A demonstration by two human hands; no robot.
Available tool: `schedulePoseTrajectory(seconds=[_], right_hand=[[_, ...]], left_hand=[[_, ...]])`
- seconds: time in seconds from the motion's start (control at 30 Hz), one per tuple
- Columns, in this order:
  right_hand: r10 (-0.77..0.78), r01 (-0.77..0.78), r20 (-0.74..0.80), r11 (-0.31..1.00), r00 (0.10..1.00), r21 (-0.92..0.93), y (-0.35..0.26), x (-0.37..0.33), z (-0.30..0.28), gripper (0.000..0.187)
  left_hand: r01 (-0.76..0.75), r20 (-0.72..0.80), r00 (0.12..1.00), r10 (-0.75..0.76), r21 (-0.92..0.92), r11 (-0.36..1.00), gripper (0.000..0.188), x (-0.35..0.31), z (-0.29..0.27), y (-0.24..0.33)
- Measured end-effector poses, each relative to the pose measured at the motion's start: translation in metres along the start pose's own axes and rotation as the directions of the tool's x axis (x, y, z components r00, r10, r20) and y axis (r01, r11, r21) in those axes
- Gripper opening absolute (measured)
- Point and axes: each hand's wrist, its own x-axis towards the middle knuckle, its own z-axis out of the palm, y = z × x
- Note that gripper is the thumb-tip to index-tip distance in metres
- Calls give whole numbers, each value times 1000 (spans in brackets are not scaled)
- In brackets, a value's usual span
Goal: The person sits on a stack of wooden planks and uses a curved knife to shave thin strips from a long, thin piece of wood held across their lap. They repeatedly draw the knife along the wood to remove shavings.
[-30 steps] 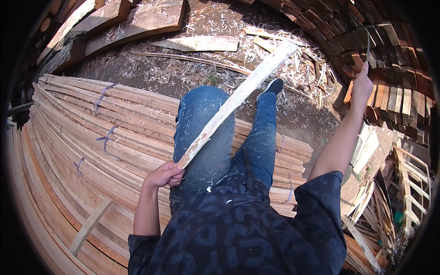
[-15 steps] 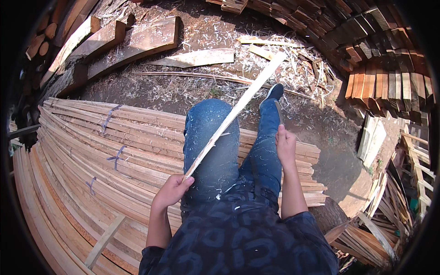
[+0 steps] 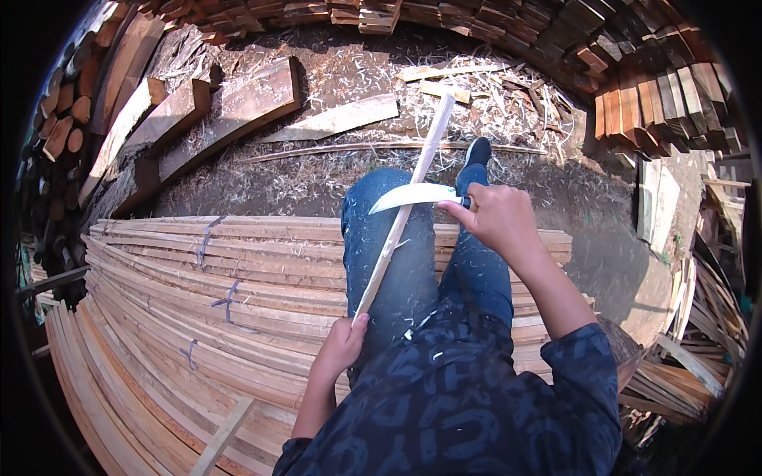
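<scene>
Wooden slat [image 3: 401, 214] now under knife [image 3: 413, 196], right hand [image 3: 496, 218] lowered since before.

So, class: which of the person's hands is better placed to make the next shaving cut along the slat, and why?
Probably the right hand: it holds the knife, whose blade lies across the slat. The left hand grips the slat's near end, steadying it over the knee.

Bundled pale wooden slats [image 3: 198, 317] stacked lower left; long thin wooden strip [image 3: 401, 214] across centre, curved metal blade [image 3: 413, 195] lying on it; thick timber planks [image 3: 214, 111] upper left.
</scene>
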Motion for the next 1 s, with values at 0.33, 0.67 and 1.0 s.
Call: schedulePoseTrajectory(seconds=[0.33,0.67,1.0], right_hand=[[683,-675,-259,726,683,133,157,72,-79,68],[190,-203,97,968,977,149,4,-17,-14,63],[712,-717,-134,697,689,14,159,46,-58,74]], left_hand=[[-53,8,999,53,22,998,55,3,-2,-6],[-57,-10,998,57,33,998,54,18,0,1],[-38,-194,977,86,237,971,49,8,20,22]])
